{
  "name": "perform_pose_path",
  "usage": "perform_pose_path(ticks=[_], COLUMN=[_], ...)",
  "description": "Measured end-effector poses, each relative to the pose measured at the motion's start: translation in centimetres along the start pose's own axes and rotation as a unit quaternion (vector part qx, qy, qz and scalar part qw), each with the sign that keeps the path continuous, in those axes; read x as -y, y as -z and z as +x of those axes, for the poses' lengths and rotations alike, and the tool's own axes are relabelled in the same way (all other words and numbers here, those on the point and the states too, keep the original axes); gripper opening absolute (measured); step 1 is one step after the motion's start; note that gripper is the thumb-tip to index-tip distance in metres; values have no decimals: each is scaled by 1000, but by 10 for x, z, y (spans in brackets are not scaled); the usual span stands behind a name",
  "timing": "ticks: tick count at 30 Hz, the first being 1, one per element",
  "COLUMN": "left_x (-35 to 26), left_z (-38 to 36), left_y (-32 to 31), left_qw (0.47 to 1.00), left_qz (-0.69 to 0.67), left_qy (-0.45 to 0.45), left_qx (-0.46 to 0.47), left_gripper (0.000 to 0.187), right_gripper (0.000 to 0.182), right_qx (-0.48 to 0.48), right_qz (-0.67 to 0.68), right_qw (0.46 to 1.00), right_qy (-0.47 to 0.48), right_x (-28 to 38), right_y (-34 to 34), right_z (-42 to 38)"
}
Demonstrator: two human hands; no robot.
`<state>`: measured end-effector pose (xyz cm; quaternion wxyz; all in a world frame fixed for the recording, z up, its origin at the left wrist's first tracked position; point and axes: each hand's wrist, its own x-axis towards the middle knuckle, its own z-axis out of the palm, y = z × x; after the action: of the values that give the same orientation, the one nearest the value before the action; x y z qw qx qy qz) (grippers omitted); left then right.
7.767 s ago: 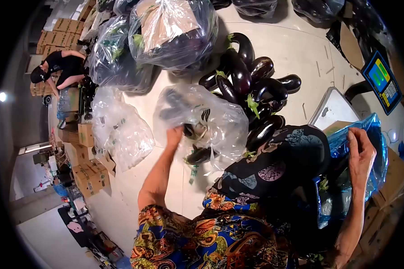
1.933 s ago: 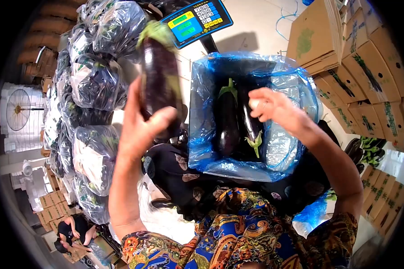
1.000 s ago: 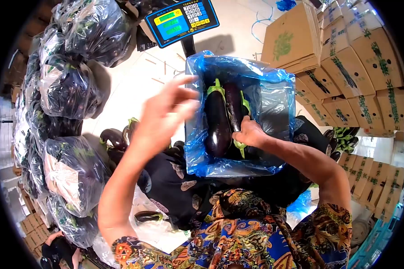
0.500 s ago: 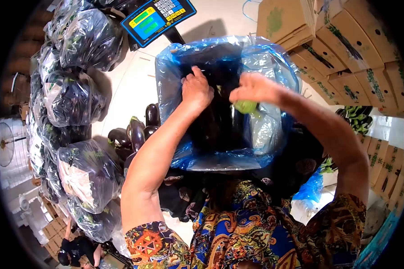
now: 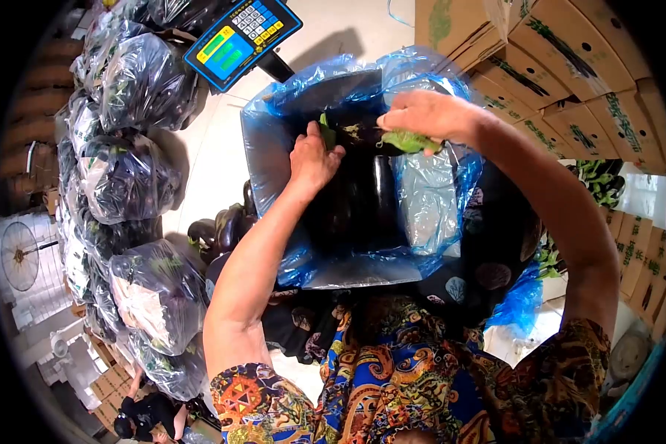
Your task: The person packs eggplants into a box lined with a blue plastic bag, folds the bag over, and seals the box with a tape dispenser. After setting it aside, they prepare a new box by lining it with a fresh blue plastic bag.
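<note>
A carton lined with blue plastic (image 5: 429, 211) stands before me with dark purple eggplants (image 5: 381, 189) in it. Inside its left part, my left hand (image 5: 316, 159) has thumb and fingers closed about the green stem end of an eggplant (image 5: 327, 133); the body is lost in the dark. Over the right side of the carton, my right hand (image 5: 431, 118) is closed on an eggplant by its green cap (image 5: 409, 141). Most of that eggplant cannot be made out against the dark inside.
A scale display (image 5: 243, 43) stands beyond the carton. Clear bags of eggplants (image 5: 126, 177) line the left, with loose eggplants (image 5: 226, 228) beside the carton. Stacked cardboard boxes (image 5: 570, 66) rise at the right. Another person (image 5: 152, 414) bends at lower left.
My left hand has shifted slightly, and a green stem now shows by its fingers. The right hand has moved up a little with the green cap, which has turned sideways. The view has shifted slightly.
</note>
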<state>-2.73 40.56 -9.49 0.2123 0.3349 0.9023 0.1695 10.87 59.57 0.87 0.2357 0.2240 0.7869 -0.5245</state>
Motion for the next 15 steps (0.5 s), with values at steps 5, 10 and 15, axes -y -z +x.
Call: perform_pose_path(ticks=[5, 10, 15], left_x=[14, 16, 14], left_z=[3, 6, 6], left_y=[-17, -22, -10], left_qw=[999, 999, 997], left_qz=[-26, -40, -81], left_qy=[-20, 24, 1], left_qx=[-39, -22, 18], left_gripper=[56, 63, 66], right_gripper=[59, 62, 53], right_qx=[-48, 35, 36], right_qz=[-36, 13, 220], right_qw=[998, 999, 953], right_qy=[19, 2, 205], right_x=[-9, -18, -36], right_y=[-3, -34, -20], right_z=[0, 1, -28])
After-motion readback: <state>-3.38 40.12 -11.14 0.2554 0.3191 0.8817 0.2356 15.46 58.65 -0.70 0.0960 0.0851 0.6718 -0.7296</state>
